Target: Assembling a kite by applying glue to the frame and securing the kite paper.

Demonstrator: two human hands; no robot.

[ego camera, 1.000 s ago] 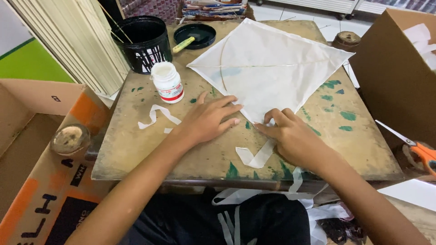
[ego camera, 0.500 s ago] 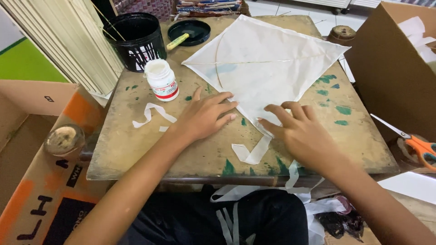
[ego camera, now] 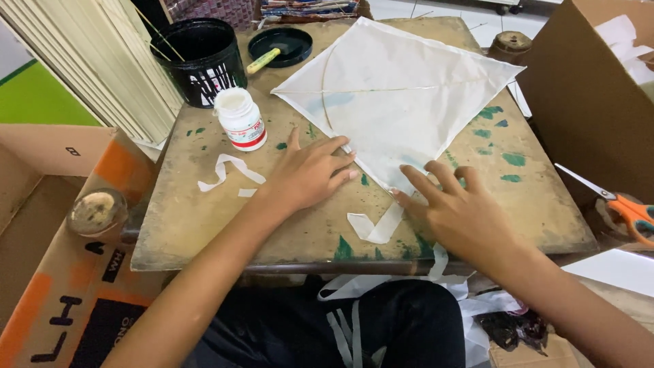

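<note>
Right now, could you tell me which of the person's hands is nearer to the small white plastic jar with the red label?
Left. The left hand lies flat just below and right of the small white plastic jar; the right hand rests farther right, at the white paper kite's bottom corner.

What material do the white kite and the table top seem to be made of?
The kite looks like thin matte paper: slightly see-through, softly wrinkled, with thin sticks, perhaps bamboo, showing as lines. The table top seems to be worn wood or board, dull tan, with green paint stains; the exact material is unclear.
</note>
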